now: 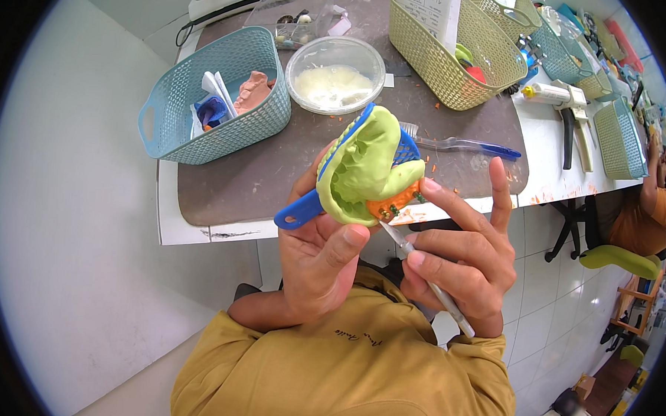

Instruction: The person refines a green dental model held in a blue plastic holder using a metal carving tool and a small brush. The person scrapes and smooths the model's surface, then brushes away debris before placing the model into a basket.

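My left hand (317, 263) grips a dental impression tray (301, 209) of blue plastic, raised over the table's near edge. Light green impression material (364, 165) fills it, with tooth hollows showing. At its lower right side sits an orange section (393, 199) with several small metal posts sticking out. In my right hand (461, 262) is a craft knife (440, 296), held like a pen between thumb and fingers. Its blade tip is at the lower edge of the orange section; whether it touches I cannot tell. My right index fingertip rests by the orange part, and another finger points up.
A blue basket (270, 112) with a pink cast stands left, beside a clear tub (297, 98) of whitish material. A toothbrush (469, 145) lies behind my hands. Green baskets (457, 91) and a dispensing gun (571, 114) are farther right. Another person (649, 199) sits at the far right.
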{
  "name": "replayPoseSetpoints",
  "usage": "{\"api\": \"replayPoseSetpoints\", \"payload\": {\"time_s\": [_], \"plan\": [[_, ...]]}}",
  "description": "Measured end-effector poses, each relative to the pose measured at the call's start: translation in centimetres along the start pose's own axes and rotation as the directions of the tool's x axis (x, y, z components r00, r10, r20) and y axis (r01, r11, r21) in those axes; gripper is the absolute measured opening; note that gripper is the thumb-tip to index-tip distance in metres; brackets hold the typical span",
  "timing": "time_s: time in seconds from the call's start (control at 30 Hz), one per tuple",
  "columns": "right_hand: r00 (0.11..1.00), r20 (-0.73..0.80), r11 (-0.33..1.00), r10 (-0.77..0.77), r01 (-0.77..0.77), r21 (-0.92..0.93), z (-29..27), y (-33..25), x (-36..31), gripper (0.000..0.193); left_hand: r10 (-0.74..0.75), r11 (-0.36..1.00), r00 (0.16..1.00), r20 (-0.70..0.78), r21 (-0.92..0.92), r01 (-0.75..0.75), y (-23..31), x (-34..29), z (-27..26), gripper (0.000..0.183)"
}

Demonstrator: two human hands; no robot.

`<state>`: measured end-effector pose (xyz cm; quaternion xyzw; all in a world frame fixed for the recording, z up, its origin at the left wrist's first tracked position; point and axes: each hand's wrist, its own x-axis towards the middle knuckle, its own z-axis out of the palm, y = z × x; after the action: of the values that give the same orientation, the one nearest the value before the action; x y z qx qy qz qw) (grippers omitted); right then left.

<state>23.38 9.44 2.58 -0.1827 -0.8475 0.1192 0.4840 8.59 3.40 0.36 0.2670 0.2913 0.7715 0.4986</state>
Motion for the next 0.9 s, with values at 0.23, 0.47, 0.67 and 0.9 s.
{"api": "replayPoseSetpoints", "payload": {"time_s": [0.23,0.47,0.67,0.9], "plan": [[1.000,0.016,1.000,0.009,-0.009,0.004,-0.24,-0.15,0.07,0.018,-0.050,0.996,0.999,0.010,-0.073,0.050,0.29,-0.24,-0.18,0.069],[0.998,-0.053,0.988,0.043,-0.034,0.151,0.12,0.15,-0.16,0.018,-0.097,0.988,0.995,-0.003,-0.119,0.096,0.48,-0.25,-0.14,0.071],[0.997,-0.058,0.990,0.058,-0.051,0.128,0.32,-0.09,-0.33,0.018,-0.112,0.990,0.994,-0.015,-0.083,0.111,0.34,-0.11,-0.06,0.070],[0.999,0.002,0.998,0.048,-0.048,0.048,-0.04,-0.48,-0.09,0.015,-0.062,0.996,0.998,-0.013,-0.066,0.061,0.22,-0.16,0.16,0.069]]}}
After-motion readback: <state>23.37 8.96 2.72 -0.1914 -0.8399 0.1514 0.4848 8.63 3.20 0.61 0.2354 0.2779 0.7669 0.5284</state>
